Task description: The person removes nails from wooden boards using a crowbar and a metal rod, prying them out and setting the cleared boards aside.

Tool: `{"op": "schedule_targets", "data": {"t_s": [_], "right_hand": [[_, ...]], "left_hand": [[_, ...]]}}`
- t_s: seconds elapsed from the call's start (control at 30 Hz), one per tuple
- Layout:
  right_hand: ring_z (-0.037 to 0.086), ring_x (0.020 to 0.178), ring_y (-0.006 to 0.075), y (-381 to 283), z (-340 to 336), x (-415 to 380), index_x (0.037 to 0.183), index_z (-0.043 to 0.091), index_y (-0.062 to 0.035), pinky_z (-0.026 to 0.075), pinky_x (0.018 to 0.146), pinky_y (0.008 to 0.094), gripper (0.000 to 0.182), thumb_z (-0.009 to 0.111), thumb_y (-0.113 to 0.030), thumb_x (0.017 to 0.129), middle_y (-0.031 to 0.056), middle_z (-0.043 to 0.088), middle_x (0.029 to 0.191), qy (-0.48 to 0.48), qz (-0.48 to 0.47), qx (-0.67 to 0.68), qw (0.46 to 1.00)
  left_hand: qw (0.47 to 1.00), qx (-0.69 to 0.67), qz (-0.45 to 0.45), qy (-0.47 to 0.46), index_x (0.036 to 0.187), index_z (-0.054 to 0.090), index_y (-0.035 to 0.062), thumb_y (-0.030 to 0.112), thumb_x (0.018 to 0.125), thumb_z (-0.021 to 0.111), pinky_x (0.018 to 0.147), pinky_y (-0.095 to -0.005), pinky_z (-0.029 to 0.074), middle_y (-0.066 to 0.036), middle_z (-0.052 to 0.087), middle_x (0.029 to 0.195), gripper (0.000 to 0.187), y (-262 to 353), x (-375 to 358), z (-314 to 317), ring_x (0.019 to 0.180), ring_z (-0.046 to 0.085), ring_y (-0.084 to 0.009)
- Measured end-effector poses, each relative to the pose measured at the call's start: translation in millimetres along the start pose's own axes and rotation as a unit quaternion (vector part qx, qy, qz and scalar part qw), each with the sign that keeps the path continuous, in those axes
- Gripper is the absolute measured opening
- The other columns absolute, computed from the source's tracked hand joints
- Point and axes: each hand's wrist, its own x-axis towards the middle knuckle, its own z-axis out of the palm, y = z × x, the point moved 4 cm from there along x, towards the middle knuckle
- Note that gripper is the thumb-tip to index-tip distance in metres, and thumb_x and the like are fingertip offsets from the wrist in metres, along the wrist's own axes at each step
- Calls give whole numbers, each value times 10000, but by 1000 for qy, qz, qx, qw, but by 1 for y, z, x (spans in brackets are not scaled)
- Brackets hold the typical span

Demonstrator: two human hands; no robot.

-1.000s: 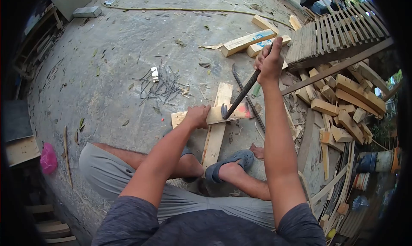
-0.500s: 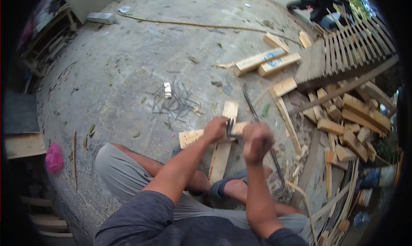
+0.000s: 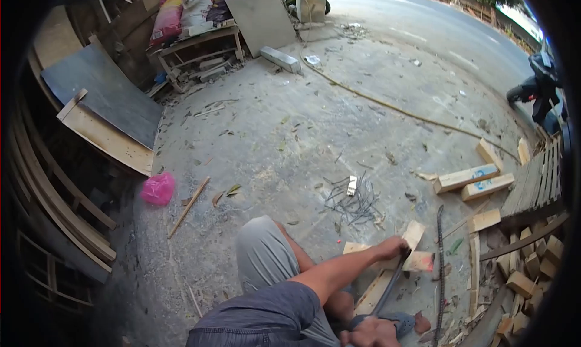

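Observation:
A dark metal pry bar (image 3: 390,287) slants across crossed pieces of light wood. My left hand (image 3: 392,248) is closed around its upper end, right above where the pieces meet. At the lower end, near the bottom edge of the view, my right hand (image 3: 370,333) grips the bar beside my sandalled foot. One wooden piece (image 3: 413,233) points up and away, and the crosspiece (image 3: 419,261) has a reddish end. What the tip of the bar touches is hidden by my left hand.
A ribbed steel rod (image 3: 440,268) lies right of the wood. Beyond are a heap of nails (image 3: 354,201) and blue-marked wood blocks (image 3: 466,178). Wood offcuts (image 3: 523,283) pile up at right; a pink bag (image 3: 158,188) and a stick (image 3: 189,208) lie left.
My right hand has swung down toward my foot with the pry bar's lower end. My left hand stays at the crossed wood. The view has turned left and up, showing the road.

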Motion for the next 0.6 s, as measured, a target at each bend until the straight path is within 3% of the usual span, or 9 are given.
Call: {"op": "schedule_targets", "data": {"t_s": [0.03,0.13,0.23,0.27,0.3,0.37,0.47,0.53,0.6], "right_hand": [[463,522,214,-3,3,-1,668,490,-67,380,533,368,338,617,-283,895,63,494,616,-9,-6,-1,1000],[474,525,226,-8,4,-12,654,497,-65,390,541,379,317,638,-252,868,71,505,612,-18,-11,-4,1000],[485,528,238,-8,-14,-33,640,503,-63,400,549,389,299,660,-221,841,78,516,609,20,29,-14,999],[488,529,242,-13,-27,-43,636,506,-62,403,551,392,294,667,-210,832,80,520,608,44,59,-19,997],[492,529,246,-19,-40,-52,631,508,-62,407,554,396,289,674,-200,823,83,524,607,72,92,-24,993],[499,531,254,-22,-67,-63,622,512,-61,413,559,403,280,688,-179,805,87,531,605,147,160,-24,976],[492,520,242,4,-94,-66,613,520,-53,413,557,396,275,688,-170,797,89,515,587,248,299,32,921],[470,521,210,20,-104,-74,610,484,-35,406,556,372,293,660,-149,814,76,477,574,271,339,12,901],[437,534,162,24,-114,-100,610,406,-5,397,560,336,331,612,-105,849,52,424,565,253,329,-78,906]], "left_hand": [[999,-27,11,12,967,745,15,-24,703,623,816,-448,538,-209,723,958,293,19,-7,-7,928,682,-411],[984,100,108,99,1030,769,75,-20,747,616,906,-417,537,-139,744,1088,336,13,-18,-14,1036,675,-338],[960,237,148,19,1025,780,107,125,843,616,1007,-415,492,-88,735,1100,246,14,-14,-39,1115,650,-333],[939,282,198,6,989,790,147,144,830,623,1027,-423,476,-77,732,1066,230,6,-16,-42,1124,637,-334],[941,260,207,-66,988,796,185,158,814,633,1041,-429,463,-59,733,1056,240,-6,-14,-42,1120,627,-336],[905,336,258,-50,963,776,169,128,810,621,1003,-402,462,-23,729,1016,221,60,-20,-56,1096,620,-292],[940,298,164,32,903,755,140,58,804,624,921,-417,484,-53,693,909,184,102,3,-72,1064,618,-293],[943,328,47,46,932,755,106,86,790,659,845,-454,512,-85,687,887,172,77,16,-92,1021,641,-331],[878,470,-77,49,967,761,69,214,849,707,825,-484,533,-152,696,901,195,28,10,-120,964,673,-352]]}}
